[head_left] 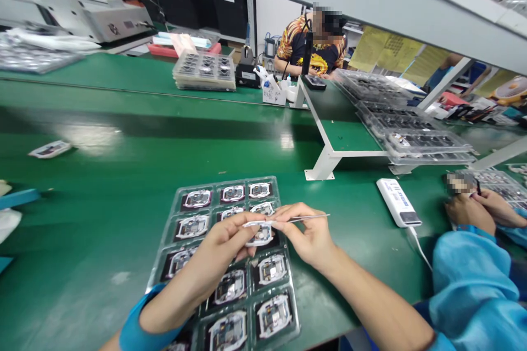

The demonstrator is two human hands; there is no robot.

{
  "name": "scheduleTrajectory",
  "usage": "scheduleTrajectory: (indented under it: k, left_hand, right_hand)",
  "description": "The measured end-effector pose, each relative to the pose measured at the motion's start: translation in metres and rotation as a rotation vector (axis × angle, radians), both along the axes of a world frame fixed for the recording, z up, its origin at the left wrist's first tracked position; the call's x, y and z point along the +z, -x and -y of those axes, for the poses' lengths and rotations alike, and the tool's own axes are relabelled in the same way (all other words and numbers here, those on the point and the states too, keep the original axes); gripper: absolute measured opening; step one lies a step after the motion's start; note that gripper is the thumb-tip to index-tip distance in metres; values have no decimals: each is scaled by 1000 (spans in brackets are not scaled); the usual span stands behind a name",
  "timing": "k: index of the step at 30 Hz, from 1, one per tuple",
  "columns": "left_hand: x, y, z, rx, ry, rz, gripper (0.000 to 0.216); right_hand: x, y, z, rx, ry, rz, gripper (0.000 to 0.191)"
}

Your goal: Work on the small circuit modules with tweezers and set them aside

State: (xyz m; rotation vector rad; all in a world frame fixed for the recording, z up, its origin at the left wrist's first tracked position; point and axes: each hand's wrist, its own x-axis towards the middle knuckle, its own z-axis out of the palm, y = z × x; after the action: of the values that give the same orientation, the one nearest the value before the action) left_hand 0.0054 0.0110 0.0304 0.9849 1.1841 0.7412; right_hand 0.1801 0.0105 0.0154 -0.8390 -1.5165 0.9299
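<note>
Through the head camera I see my left hand [228, 237] with its fingers closed in a narrow pinch on a white watch-type housing [261, 236], thumb on the face, other fingertips curled beneath. My right hand [308, 238] pinches a thin metal tool [309, 217] between thumb and fingers; its shaft points back to the right, and its working end meets the housing's upper edge, though I can't tell whether the tip touches. The left forearm reaches up from the lower left, a blue cuff [138, 324] below the wrist; the right forearm slants in from the lower right, bare, and the two hands nearly meet.

The housing sits just above the clear compartment tray [297, 312], over its right-hand column; similar housings lie in the cells around it. The tray rests on the green bench [115, 219], which has open room to the left. On the right I have less: a white handheld device [398, 203] with its cable, then a co-worker's blue sleeve [469, 290]. Ahead, the riser's white leg [323, 164] stands beyond the tray's far right corner.
</note>
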Motion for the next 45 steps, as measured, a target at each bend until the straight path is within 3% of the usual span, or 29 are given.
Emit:
scheduleTrajectory:
  k: [8, 14, 19, 22, 25, 27, 30, 33, 40, 43, 45]
  left_hand:
    - [0, -1, -3, 28, 29, 103, 18]
    - [-5, 0, -2, -65, -55, 21, 37]
    - [-18, 0, -4, -179, -263, -51, 32]
    - [-23, 2, -4, -255, -417, -295, 30]
    - [-29, 2, -3, -276, -674, -535, 28]
    - [-33, 2, -2, -289, -819, -628, 25]
    - [-33, 1, 2, -309, -906, -714, 23]
    - [-27, 1, 10, -357, -947, -809, 8]
    - [-18, -6, 35, -609, -976, -1243, 18]
    - [-15, -12, 38, -649, -877, -1273, 13]
    - [-13, -13, 36, -629, -817, -1186, 9]
  right_hand:
    - [0, 2, 0, -26, -6, -25, 2]
    - [-6, -3, -7, -140, 92, -162, 6]
    - [-11, -6, -13, -164, 111, -166, 7]
    - [-13, -6, -14, -188, 106, -151, 8]
    - [-15, -6, -14, -191, 104, -142, 8]
    - [-14, -6, -14, -184, 106, -132, 8]
    - [-13, -5, -13, -178, 99, -126, 8]
    - [-11, -4, -12, -185, 87, -127, 9]
    - [-8, -4, -10, -179, 70, -124, 8]
    - [-7, -4, -9, -172, 78, -125, 7]
    - [-9, -4, -9, -174, 85, -134, 8]
